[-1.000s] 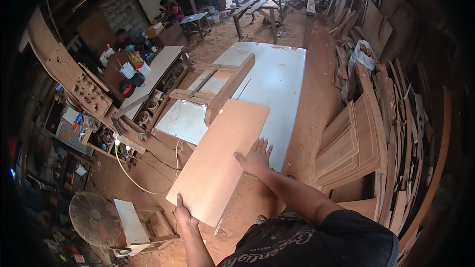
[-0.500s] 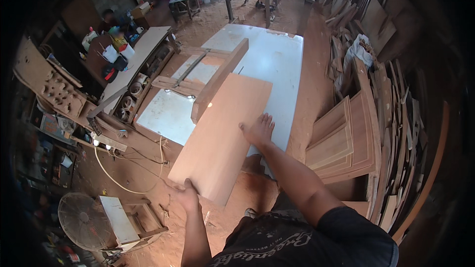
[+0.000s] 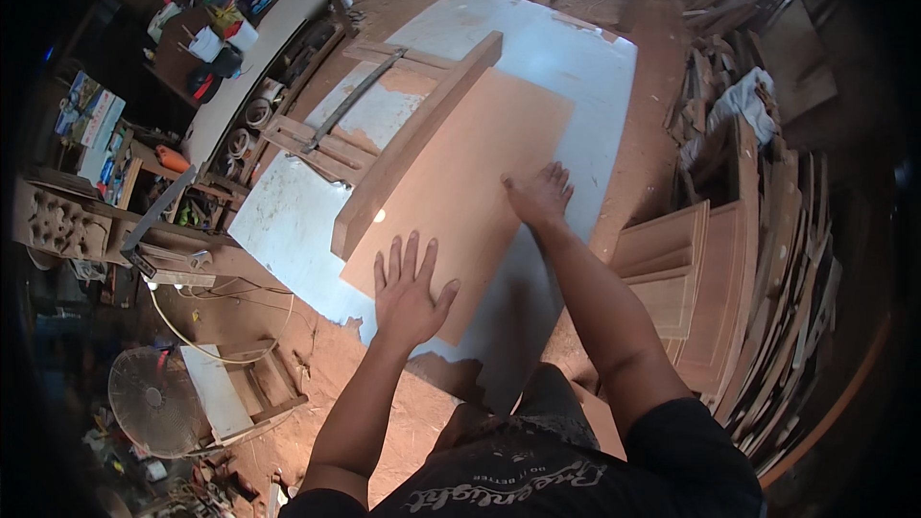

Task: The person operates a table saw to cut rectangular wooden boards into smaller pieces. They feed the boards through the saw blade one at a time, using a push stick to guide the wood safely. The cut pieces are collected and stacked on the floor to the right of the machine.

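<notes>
1. The left hand (image 3: pixel 411 293) has its fingers (image 3: pixel 403 257) spread wide and flat, gripping nothing; the palm lies on the near end of a large flat rectangular brown wooden board (image 3: pixel 460 182).
2. The right hand (image 3: pixel 540 197) is likewise open, fingers splayed, pressing down on the same board close to its right edge, farther from the body than the left hand.
3. The brown board lies flat on a big white sheet panel (image 3: pixel 576 67) spread over the dirt floor (image 3: pixel 317 364); the board runs diagonally, its near corner close to the panel's near edge, its far end toward the panel's middle.
4. A long thick brown wooden plank (image 3: pixel 413 139) stands on edge along the board's left side, touching it.
5. Left of the plank, on the white panel, lies a frame of rough wooden slats (image 3: pixel 326 134).
6. Past the panel's left edge stands a cluttered desk (image 3: pixel 249 58) with tins and tools on it.
7. At the panel's right edge, stacks of wooden panels (image 3: pixel 710 278) lean together.
8. Near the lower left, on the floor, stands a round white fan (image 3: pixel 149 398).
</notes>
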A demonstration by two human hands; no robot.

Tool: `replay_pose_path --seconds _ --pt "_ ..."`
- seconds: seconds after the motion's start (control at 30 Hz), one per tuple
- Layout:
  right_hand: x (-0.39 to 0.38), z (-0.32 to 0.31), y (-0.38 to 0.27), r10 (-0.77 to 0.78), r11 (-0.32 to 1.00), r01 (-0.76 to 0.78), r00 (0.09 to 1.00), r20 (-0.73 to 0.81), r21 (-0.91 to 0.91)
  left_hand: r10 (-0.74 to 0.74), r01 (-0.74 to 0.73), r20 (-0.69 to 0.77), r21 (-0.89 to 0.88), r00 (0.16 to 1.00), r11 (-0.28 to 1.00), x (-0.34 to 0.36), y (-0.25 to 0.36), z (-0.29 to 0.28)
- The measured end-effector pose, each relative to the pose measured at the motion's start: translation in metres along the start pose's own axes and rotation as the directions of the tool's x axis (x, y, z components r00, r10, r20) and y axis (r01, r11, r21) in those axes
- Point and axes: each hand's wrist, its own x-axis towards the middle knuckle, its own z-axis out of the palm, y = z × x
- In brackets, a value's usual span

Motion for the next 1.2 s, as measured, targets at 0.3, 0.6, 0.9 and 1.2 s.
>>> replay_pose_path --seconds 0.3,0.6,0.9,1.2 --pt "0.152 -0.037 0.010 0.068 0.997 -0.065 0.996 0.052 -0.047 -0.027 0.025 0.023 0.085 0.999 0.996 0.151 0.045 0.034" --pt "0.183 -0.042 0.074 0.069 0.865 0.126 0.929 -0.363 0.485 -0.030 0.021 0.076 0.119 0.997 0.993 0.300 0.103 0.062" --pt "-0.011 -0.043 0.195 0.183 0.699 0.086 0.938 -0.294 0.710 -0.024 0.018 0.091 0.065 0.996 0.998 0.385 0.158 0.079" --pt "0.008 0.009 0.295 0.078 0.268 -0.154 0.987 0.138 0.951 0.117 -0.117 -0.010 0.019 0.993 0.993 0.135 0.210 0.085"
